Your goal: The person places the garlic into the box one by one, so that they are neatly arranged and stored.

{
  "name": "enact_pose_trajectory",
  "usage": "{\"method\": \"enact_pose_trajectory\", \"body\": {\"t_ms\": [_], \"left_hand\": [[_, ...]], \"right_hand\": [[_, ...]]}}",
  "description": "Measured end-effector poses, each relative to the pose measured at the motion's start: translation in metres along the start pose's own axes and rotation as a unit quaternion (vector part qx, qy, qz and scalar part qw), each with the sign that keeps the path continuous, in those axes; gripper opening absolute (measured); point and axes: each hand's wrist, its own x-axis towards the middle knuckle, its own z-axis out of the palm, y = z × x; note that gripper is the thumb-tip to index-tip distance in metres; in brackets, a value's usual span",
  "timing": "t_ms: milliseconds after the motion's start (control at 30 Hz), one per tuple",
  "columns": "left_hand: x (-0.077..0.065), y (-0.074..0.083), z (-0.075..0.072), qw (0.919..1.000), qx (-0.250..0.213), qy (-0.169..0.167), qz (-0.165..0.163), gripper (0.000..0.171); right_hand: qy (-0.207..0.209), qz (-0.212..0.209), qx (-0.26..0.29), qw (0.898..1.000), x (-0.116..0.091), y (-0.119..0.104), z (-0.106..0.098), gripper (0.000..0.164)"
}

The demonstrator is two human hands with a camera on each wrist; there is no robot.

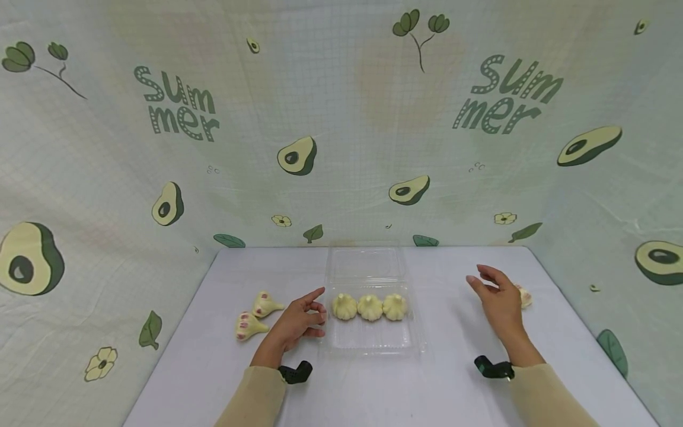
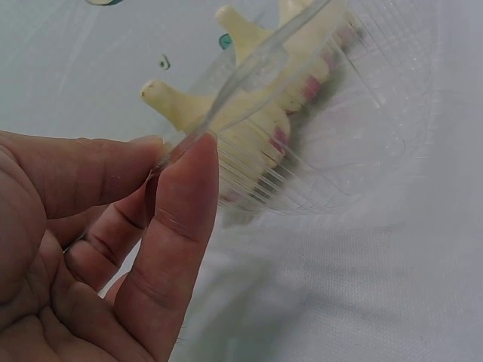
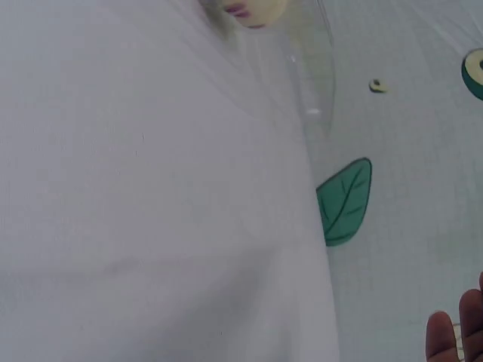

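A clear plastic box [image 1: 368,339] lies with its lid [image 1: 365,262] folded back. Three garlic bulbs [image 1: 370,307] stand in a row across its far half, stems up. My left hand [image 1: 296,325] is at the box's left side; the left wrist view shows thumb and fingers [image 2: 185,188] pinching the clear rim. To the right of the box my right hand [image 1: 500,302] hovers over the table, fingers loosely bent, holding nothing. Partly hidden behind it lies another garlic [image 1: 525,296].
Left of my left hand, two garlic bulbs lie on their sides, one garlic bulb [image 1: 265,305] farther back and the other garlic bulb [image 1: 249,327] nearer. A white cloth covers the table [image 1: 368,391]. A printed curtain [image 1: 352,118] encloses the back and sides.
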Motion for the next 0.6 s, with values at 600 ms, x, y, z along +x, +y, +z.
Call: {"method": "enact_pose_trajectory", "body": {"t_ms": [600], "left_hand": [[0.003, -0.002, 0.0, 1.0, 0.0, 0.003, 0.0, 0.079]], "right_hand": [[0.087, 0.084, -0.062, 0.991, 0.018, 0.028, -0.052, 0.058]]}}
